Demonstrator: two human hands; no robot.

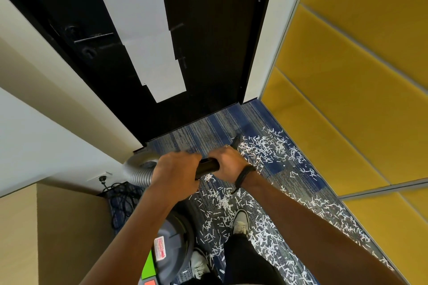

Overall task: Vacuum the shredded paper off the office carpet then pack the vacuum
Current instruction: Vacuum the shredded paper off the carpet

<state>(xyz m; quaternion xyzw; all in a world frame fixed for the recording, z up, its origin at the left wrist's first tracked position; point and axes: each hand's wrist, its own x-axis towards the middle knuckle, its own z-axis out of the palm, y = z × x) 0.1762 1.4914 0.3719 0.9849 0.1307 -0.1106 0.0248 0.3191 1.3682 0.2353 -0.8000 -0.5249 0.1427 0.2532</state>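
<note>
Dark door (208,41), yellow wall panels (359,76), blue-grey striped carpet (208,132).

White paper shreds (266,148) litter a streaked blue-grey woven carpet (199,132). A ribbed grey plastic hose (136,172) meets a glossy black wand (207,166). Matt yellow fabric panels (359,81) fill the right of the frame.

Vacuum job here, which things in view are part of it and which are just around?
Part of the job: black wand, grey hose, vacuum canister, shredded paper, carpet, left hand, right hand.

Just around: dark door, yellow wall panels, tangled cable.
</note>
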